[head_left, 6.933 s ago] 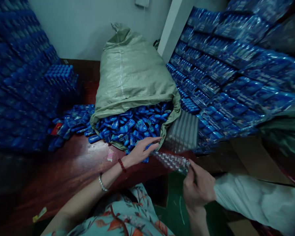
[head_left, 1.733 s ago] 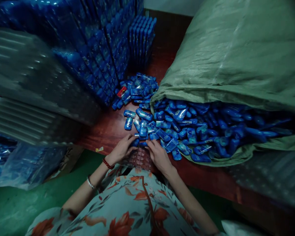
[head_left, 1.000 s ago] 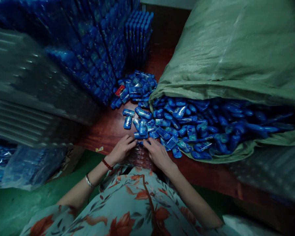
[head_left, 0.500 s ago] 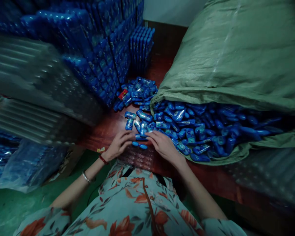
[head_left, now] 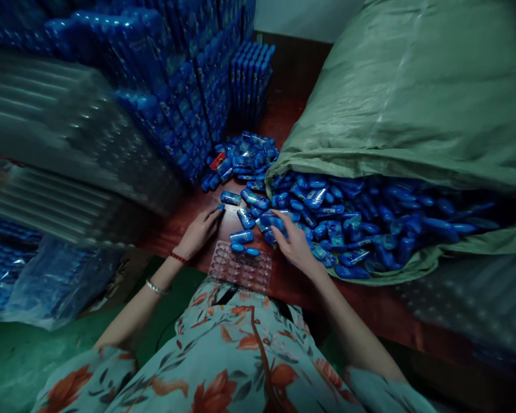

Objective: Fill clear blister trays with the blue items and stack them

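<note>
1. Right hand (head_left: pixel 294 244) is curled round a few packs (head_left: pixel 272 220), just past the tray (head_left: pixel 241 268). The hold looks loose and overfull. One pack may well slip and land across the tray rather than in a pocket.
2. Tray lies at the near edge of the table (head_left: pixel 382 312), close against the dress (head_left: pixel 241 344), with two blue pieces (head_left: pixel 237 248) seated in its far row. It looks thin and light. A bump from forearm or body could shove it off the edge and spill both.
3. Left hand (head_left: pixel 200 229) lies low, fingers stretched and close together, tips on one pack (head_left: pixel 221 207). Cannot tell whether it pinches it. A fingertip drag could flick the slick wrapper away toward the stacks (head_left: pixel 184 86).
4. Pile (head_left: pixel 361 223) spills from the mouth of the sack (head_left: pixel 395 103) and touches the right hand. Pulling from its foot may start a slide onto the tray.
5. Empty trays (head_left: pixel 60 155) on the left are blurred and seem to lean out near the table corner. A swung elbow could knock them down.
6. Stacks are tall and stand close behind the loose packs. A push there could topple a column.
</note>
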Tool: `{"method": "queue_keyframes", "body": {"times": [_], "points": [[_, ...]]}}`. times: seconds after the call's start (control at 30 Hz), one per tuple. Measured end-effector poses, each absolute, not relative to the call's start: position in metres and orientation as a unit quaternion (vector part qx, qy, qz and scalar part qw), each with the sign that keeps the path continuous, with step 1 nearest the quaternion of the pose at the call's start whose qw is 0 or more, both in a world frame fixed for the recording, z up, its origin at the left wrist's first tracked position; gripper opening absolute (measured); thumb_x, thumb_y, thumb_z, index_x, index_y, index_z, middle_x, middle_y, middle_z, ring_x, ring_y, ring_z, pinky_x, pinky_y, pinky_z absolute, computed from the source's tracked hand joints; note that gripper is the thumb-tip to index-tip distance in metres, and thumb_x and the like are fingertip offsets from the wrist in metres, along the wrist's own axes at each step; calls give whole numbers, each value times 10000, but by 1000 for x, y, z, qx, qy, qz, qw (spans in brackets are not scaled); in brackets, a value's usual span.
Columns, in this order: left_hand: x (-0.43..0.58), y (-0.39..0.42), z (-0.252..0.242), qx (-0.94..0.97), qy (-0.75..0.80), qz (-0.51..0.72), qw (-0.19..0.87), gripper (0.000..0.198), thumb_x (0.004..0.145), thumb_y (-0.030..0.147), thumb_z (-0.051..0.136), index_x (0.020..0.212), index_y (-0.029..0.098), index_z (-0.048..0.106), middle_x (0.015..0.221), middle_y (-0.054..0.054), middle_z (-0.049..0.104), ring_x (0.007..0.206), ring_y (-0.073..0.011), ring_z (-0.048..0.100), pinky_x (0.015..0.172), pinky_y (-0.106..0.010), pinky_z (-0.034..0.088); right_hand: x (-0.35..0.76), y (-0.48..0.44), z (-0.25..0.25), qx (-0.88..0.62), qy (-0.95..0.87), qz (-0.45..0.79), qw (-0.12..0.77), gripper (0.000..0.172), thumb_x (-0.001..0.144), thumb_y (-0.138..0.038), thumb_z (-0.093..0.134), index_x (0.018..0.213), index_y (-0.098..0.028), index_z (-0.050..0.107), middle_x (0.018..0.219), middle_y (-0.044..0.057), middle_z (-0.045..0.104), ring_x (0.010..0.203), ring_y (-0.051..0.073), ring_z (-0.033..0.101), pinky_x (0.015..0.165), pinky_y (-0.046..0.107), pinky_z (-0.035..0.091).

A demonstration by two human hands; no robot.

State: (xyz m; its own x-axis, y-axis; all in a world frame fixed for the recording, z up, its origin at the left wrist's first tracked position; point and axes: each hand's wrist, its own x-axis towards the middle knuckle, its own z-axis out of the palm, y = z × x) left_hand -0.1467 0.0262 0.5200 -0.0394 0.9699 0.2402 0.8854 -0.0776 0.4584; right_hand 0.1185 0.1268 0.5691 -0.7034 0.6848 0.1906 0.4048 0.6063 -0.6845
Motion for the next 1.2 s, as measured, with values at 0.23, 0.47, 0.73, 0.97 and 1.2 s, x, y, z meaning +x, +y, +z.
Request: {"method": "queue_keyframes", "body": {"times": [0.23,0.47,0.73,0.97,1.2], "points": [[-111,-54,542,549,727,401,96,320,880,238,513,1197,198,494,1086,-77,613,977,-176,601,857,-317,502,157,38,558,-413,-751,422,297,212,881,-225,499,1092,-243,489,970,38,625,857,154,623,763,296,521],[-75,-71,539,635,670,366,120,288,902,211,458,1187,211,503,1010,-75,638,899,-169,613,788,-308,519,136,34,519,-327,-845,299,298,335,888,-123,416,1185,-221,539,1074,86,615,1030,174,580,867,338,504],[-86,-45,537,773,569,275,56,372,913,136,391,1279,186,443,1100,-137,610,972,-199,568,787,-342,508,132,53,542,-229,-951,159,134,369,843,-30,385,1145,-139,567,950,106,630,904,193,564,775,323,459],[-82,-35,551,837,514,175,73,311,911,125,334,1171,128,505,998,-139,600,949,-214,549,836,-375,492,115,53,575,-223,-965,133,17,225,837,-45,473,1013,-149,568,871,70,589,835,186,550,819,325,410],[-75,-32,545,827,533,166,69,336,923,134,292,1181,148,508,1020,-143,587,939,-213,536,799,-382,480,109,53,571,-253,-964,84,8,263,883,-121,456,1119,-172,561,938,92,615,873,191,570,801,315,407]]}}
